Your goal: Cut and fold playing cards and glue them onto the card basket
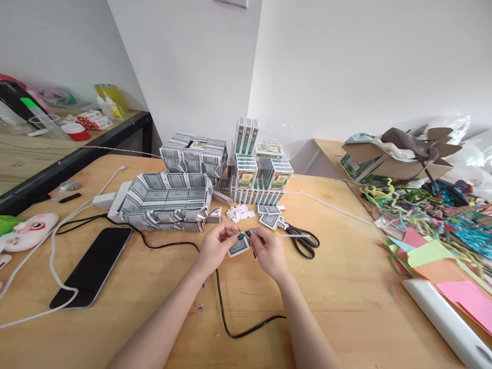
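Observation:
A playing card point(239, 246) with a dark patterned back hangs between my two hands. My left hand point(216, 247) pinches its upper left edge between thumb and fingers. The closed fingertips of my right hand point(270, 251) meet it at the upper right corner. A thin white strip point(294, 236) sticks out to the right behind my right hand; whether I hold it cannot be told. Just beyond lie cut card pieces point(240, 212) and several loose cards point(269, 219). Black-handled scissors point(305, 242) rest beside my right hand, their blades partly hidden.
A tray-like structure of folded cards point(165, 201) stands behind, with a boxier one point(195, 154) farther back. Stacked card boxes point(246, 177) stand by the wall. A black cable point(221, 302) crosses the table; a phone point(92, 266) lies left. Coloured paper point(434, 259) and pipe cleaners point(418, 205) lie right.

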Action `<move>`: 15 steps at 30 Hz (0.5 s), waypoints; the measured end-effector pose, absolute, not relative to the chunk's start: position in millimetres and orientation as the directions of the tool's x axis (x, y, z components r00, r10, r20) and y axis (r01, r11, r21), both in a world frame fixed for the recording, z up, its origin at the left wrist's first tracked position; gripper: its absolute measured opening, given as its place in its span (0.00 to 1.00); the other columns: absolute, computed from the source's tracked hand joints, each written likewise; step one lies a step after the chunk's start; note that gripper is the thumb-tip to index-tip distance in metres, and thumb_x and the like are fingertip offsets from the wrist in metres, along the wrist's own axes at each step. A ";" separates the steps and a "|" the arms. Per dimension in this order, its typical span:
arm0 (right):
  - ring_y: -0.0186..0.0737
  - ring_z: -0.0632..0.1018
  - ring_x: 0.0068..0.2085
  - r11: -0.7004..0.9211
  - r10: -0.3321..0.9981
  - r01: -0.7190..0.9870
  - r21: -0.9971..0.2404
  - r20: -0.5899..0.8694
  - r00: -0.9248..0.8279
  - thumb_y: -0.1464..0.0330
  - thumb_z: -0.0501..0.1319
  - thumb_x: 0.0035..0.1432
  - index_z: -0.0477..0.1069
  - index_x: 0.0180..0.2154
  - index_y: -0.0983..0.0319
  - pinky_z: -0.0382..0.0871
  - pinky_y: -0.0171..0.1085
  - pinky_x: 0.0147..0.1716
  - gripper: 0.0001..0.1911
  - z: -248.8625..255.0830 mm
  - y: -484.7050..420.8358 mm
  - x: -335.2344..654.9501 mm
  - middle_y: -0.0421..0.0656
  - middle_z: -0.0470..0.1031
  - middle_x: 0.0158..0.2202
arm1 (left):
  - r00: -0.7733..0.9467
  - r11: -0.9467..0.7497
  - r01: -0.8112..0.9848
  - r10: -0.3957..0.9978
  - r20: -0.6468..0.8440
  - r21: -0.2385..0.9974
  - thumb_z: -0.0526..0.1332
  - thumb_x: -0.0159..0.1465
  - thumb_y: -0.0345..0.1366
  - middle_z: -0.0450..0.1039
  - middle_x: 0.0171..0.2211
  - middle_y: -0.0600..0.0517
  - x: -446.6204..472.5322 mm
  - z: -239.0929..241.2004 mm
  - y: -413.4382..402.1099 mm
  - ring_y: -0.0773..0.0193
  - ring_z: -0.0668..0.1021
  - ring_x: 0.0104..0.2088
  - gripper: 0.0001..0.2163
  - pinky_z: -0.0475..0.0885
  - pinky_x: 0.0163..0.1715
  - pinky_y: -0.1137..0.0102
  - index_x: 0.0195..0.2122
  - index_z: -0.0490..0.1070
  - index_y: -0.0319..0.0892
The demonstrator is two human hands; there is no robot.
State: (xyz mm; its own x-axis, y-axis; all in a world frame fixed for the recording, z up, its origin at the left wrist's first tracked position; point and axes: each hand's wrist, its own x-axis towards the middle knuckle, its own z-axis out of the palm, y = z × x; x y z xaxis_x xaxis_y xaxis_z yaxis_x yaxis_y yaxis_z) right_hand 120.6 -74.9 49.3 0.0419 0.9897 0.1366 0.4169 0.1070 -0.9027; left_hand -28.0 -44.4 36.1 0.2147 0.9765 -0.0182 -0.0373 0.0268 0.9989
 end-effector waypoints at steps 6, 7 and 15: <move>0.36 0.67 0.23 0.182 0.977 0.457 -0.871 0.215 0.020 0.68 0.50 0.55 0.69 0.25 0.60 0.58 0.33 0.23 0.12 48.9 -75.2 120.6 0.40 0.67 0.20 | 0.281 0.022 0.002 0.960 -0.022 1.000 0.63 0.51 0.35 0.70 0.23 0.55 -29.2 37.2 -45.1 0.68 0.73 0.26 0.09 0.68 0.27 0.73 0.33 0.66 0.39; 0.36 0.67 0.24 0.191 0.974 0.457 -0.869 0.225 0.020 0.69 0.50 0.55 0.70 0.26 0.60 0.58 0.33 0.24 0.12 48.9 -75.6 119.9 0.40 0.67 0.20 | 0.285 0.022 -0.001 0.958 -0.020 1.000 0.62 0.51 0.34 0.69 0.23 0.55 -29.3 37.1 -45.3 0.68 0.73 0.25 0.09 0.68 0.27 0.73 0.33 0.65 0.39; 0.36 0.68 0.24 0.181 0.974 0.446 -0.876 0.221 0.039 0.70 0.50 0.54 0.71 0.26 0.61 0.59 0.33 0.25 0.12 43.3 -75.6 114.3 0.40 0.68 0.21 | 0.217 -0.023 0.085 0.976 0.004 0.996 0.60 0.52 0.30 0.64 0.21 0.58 -27.6 33.5 -47.9 0.70 0.70 0.23 0.09 0.66 0.25 0.75 0.35 0.65 0.40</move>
